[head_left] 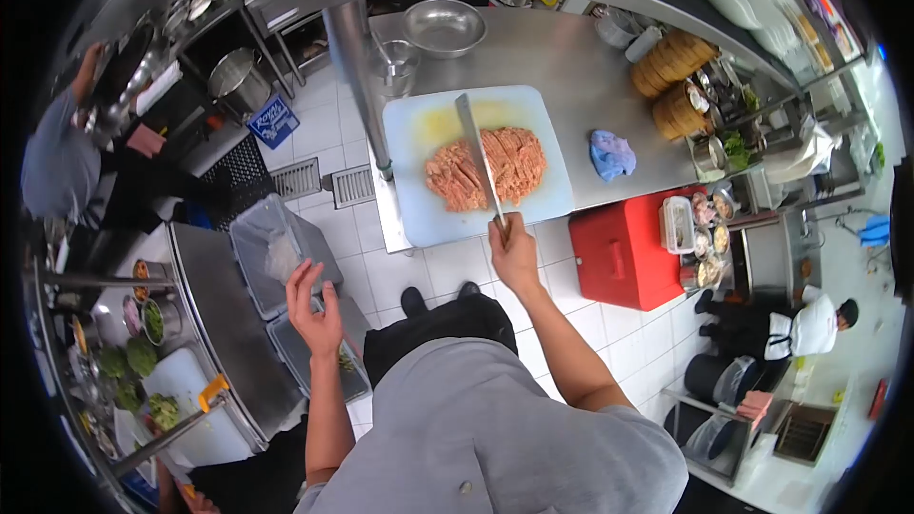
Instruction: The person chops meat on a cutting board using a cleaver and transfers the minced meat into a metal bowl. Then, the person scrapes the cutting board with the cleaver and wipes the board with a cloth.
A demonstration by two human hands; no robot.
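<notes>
Right hand point(514, 252) is gripping the cleaver point(475, 145), fingers hiding most of its handle; the blade's covering a strip of minced meat point(520, 162) on the board point(419, 219), upper middle. Left hand point(314, 312) is hovering open left of centre, kinda blocking a grey bin point(255, 271).

Single head-worn view, looking steeply down and forward.

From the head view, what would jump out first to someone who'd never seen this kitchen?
Probably the pile of minced meat on the pale cutting board, with a cleaver in the right hand lying across it. Next, the bright red box beside the steel counter, then the empty left hand, raised with fingers spread at the left.
</notes>
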